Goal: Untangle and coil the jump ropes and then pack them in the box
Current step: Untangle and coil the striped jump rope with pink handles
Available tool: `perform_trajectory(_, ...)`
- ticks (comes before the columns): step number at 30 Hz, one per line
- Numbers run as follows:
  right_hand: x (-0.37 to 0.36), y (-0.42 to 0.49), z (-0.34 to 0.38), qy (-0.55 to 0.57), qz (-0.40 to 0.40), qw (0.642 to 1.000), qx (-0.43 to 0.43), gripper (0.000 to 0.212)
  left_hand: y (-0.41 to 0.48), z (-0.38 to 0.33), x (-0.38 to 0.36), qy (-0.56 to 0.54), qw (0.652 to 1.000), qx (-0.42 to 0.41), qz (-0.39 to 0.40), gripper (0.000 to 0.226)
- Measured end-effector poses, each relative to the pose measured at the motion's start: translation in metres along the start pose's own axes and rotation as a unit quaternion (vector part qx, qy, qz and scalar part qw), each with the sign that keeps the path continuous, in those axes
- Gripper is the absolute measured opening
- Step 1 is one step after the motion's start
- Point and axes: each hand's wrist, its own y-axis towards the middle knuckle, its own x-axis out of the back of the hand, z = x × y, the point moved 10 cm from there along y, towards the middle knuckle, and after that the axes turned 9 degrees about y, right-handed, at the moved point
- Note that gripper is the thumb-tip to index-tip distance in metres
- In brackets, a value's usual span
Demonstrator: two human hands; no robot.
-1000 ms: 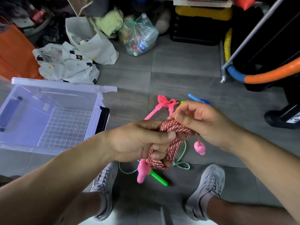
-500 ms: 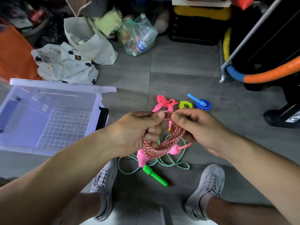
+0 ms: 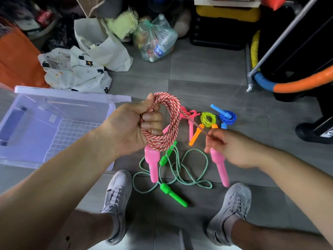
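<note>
My left hand (image 3: 131, 129) grips a coil of red-and-white jump rope (image 3: 169, 120), one pink handle (image 3: 153, 165) hanging below it. My right hand (image 3: 232, 150) pinches the rope's free end, stretched taut from the coil, with the second pink handle (image 3: 220, 168) dangling under it. On the floor beneath lies a loose green-and-white rope (image 3: 180, 170) with green handles. Behind it sit coiled ropes: pink (image 3: 191, 114), yellow with orange handles (image 3: 208, 119) and blue (image 3: 228, 117). The clear plastic box (image 3: 54, 127) stands open at the left.
Bags and a spotted cloth (image 3: 72, 71) crowd the floor behind the box. A metal rack leg (image 3: 249, 87) and a foam-wrapped hoop (image 3: 288, 85) stand at the right. My two grey shoes (image 3: 117, 195) are planted near the green rope.
My left hand has lifted the coil up and left. My right hand drew away to the right and down, pulling the rope's end straight; both pink handles now hang free.
</note>
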Motion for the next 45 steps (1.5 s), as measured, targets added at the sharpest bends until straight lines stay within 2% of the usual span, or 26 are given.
perform_trajectory(2,0.015,0.002,-0.002,0.175,-0.068,0.982,-0.017,0.021,-0.001,0.000,-0.003,0.012,1.000,-0.004,0.002,0.029)
perform_trajectory(4,0.032,0.001,-0.004,0.327,-0.163,0.930,-0.031,0.020,-0.003,0.007,-0.013,0.027,0.999,0.001,0.023,0.029)
perform_trajectory(6,0.043,0.000,-0.004,0.417,-0.237,0.877,-0.034,0.019,-0.005,0.018,-0.027,0.026,0.997,0.017,0.069,0.027)
perform_trajectory(9,0.042,0.001,0.001,0.510,-0.269,0.817,-0.031,0.019,-0.007,0.034,-0.043,0.017,0.992,0.037,0.124,0.024)
perform_trajectory(13,0.039,0.001,-0.001,0.565,-0.258,0.783,-0.034,0.019,-0.005,0.043,-0.041,0.045,0.991,0.038,0.122,0.024)
perform_trajectory(16,0.035,0.002,-0.001,0.550,-0.232,0.801,-0.046,0.020,-0.001,0.042,-0.031,0.092,0.992,0.026,0.083,0.025)
perform_trajectory(20,0.047,-0.003,-0.003,0.474,-0.272,0.836,-0.044,0.021,-0.002,0.041,-0.027,0.149,0.986,0.023,0.067,0.028)
perform_trajectory(25,0.046,-0.002,0.005,0.472,-0.243,0.847,-0.042,0.021,-0.004,0.040,-0.029,0.207,0.977,-0.002,0.052,0.034)
perform_trajectory(29,0.036,-0.001,0.009,0.458,-0.225,0.859,-0.048,0.026,-0.005,0.043,-0.030,0.266,0.964,-0.018,0.017,0.029)
perform_trajectory(33,0.000,0.003,0.026,0.453,-0.106,0.884,-0.038,0.027,-0.003,0.046,-0.024,0.333,0.942,-0.030,-0.042,0.035)
perform_trajectory(35,-0.016,0.002,0.033,0.447,-0.074,0.891,-0.030,0.029,-0.003,0.045,-0.025,0.358,0.932,-0.037,-0.049,0.031)
perform_trajectory(39,-0.032,0.004,0.035,0.464,0.008,0.884,-0.049,0.056,-0.004,0.032,-0.019,0.423,0.899,-0.069,-0.092,0.030)
perform_trajectory(42,-0.035,0.002,0.042,0.454,0.056,0.889,-0.016,0.083,-0.004,0.029,-0.014,0.460,0.877,-0.075,-0.116,0.036)
perform_trajectory(45,-0.031,-0.002,0.050,0.391,0.061,0.917,0.048,0.080,-0.004,0.031,-0.015,0.464,0.875,-0.071,-0.123,0.034)
